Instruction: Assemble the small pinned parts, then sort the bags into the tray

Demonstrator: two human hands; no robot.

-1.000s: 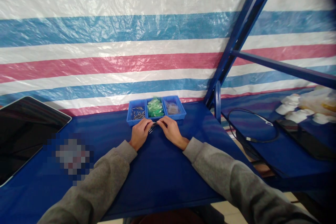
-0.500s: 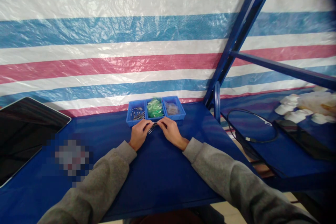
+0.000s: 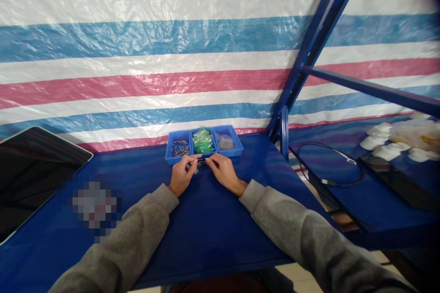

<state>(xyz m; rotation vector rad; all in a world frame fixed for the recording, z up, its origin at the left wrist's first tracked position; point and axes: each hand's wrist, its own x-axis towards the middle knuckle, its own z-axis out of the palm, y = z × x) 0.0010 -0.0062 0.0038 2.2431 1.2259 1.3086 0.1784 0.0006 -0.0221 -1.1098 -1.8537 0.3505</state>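
Observation:
In front of three joined blue bins, my left hand (image 3: 181,176) has its index finger stretched out, with a gap between finger and thumb. My right hand (image 3: 224,172) is closed in a pinch on a thin dark rod, its tip mostly hidden by the fingers. Between the hands, several thin dark rods (image 3: 198,167) with shiny parts lie on the table; their exact kind is too small to tell. The left bin (image 3: 169,152) holds more such metal rods. Green plastic packets (image 3: 202,141) fill the middle bin, and clear plastic pieces (image 3: 225,142) lie in the right bin.
A dark-screened device (image 3: 30,178) stands on the blue table (image 3: 213,233) at left, near a blurred-out patch. A blue metal frame (image 3: 302,64) rises at right. Beyond it are a black cable (image 3: 330,185), a dark flat object (image 3: 395,181) and white bundles (image 3: 388,144).
My left index finger has stretched out and parted from the thumb, opening the pinch. My right hand stays almost where it was.

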